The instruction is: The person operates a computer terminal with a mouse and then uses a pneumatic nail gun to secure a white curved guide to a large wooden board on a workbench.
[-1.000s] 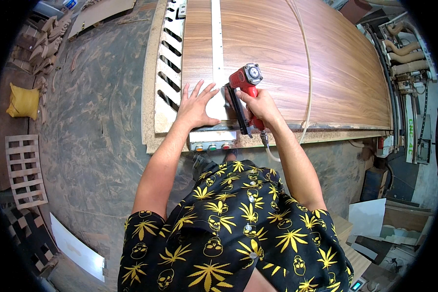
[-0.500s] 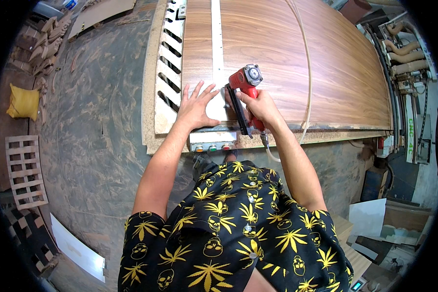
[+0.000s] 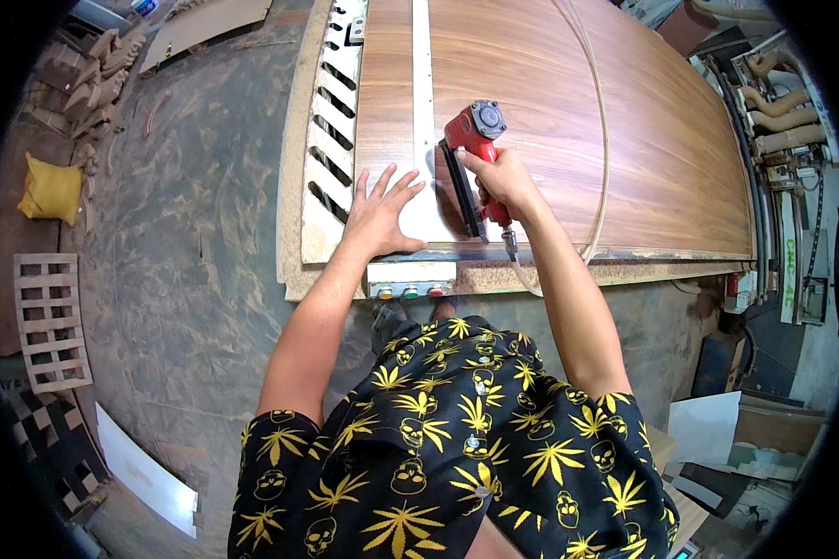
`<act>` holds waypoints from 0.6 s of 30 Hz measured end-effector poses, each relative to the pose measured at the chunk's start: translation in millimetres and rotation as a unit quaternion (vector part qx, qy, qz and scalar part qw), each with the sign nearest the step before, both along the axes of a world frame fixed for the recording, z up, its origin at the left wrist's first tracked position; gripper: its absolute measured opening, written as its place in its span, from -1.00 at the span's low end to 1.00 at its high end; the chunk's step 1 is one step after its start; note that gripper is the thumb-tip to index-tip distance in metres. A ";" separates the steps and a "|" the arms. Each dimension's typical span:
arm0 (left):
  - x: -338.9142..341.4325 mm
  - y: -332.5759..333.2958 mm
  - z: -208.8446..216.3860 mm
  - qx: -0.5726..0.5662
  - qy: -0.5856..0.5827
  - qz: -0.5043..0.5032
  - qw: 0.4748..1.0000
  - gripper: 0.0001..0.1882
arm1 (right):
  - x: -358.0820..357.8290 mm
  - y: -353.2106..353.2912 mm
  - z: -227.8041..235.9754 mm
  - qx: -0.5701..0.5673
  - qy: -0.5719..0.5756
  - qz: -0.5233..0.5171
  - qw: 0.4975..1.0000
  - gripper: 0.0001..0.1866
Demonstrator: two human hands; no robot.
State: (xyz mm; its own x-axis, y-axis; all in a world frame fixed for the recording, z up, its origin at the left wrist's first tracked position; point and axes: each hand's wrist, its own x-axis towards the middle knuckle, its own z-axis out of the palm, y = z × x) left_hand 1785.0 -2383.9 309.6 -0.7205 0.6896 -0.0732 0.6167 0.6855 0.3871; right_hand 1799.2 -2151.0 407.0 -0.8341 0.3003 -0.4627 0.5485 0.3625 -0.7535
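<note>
My right hand (image 3: 505, 179) is wrapped around the handle of a red air stapler (image 3: 481, 136) with a long black magazine. A clear air hose (image 3: 603, 177) joins the metal fitting at its lower end. The stapler's nose is just right of a narrow white strip (image 3: 422, 102) that runs lengthwise over a wood-grain panel (image 3: 522, 74). A dark shadow falls on the panel below the stapler. My left hand (image 3: 379, 212), open with fingers spread, presses flat on the near left corner of the panel and the strip's near end.
Beside the panel's left edge lies a white slotted strip (image 3: 331, 140) on a chipboard base (image 3: 294, 186). A button box (image 3: 410, 279) hangs at the near edge. To the left are a yellow sack (image 3: 50, 188) and a wooden grid (image 3: 53, 321); machinery with hoses (image 3: 783, 121) stands at right.
The stapler in my right hand has moved slightly away from me and to the right, off the white strip. My left hand stays flat on the panel's corner.
</note>
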 end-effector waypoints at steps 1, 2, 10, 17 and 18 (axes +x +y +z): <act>0.1 0.0 0.5 0.000 0.000 -0.002 1.000 0.16 | -2.7 -0.8 2.1 0.004 -0.006 0.004 1.000 -0.56; 0.5 -0.1 -0.2 0.002 0.001 -0.002 1.000 0.16 | -4.4 -1.1 2.3 0.002 -0.008 0.005 1.000 -0.56; 1.0 -0.9 -3.6 0.015 0.008 0.001 1.000 0.14 | -14.7 -0.2 -1.7 0.009 -0.017 -0.001 1.000 -0.53; 1.2 -0.1 -4.0 -0.003 0.003 0.004 1.000 0.16 | -16.7 0.9 -6.2 0.018 -0.012 0.004 1.000 -0.51; 1.3 0.2 -4.3 -0.007 0.002 0.004 1.000 0.16 | -16.9 0.6 -5.6 0.019 -0.014 0.004 1.000 -0.51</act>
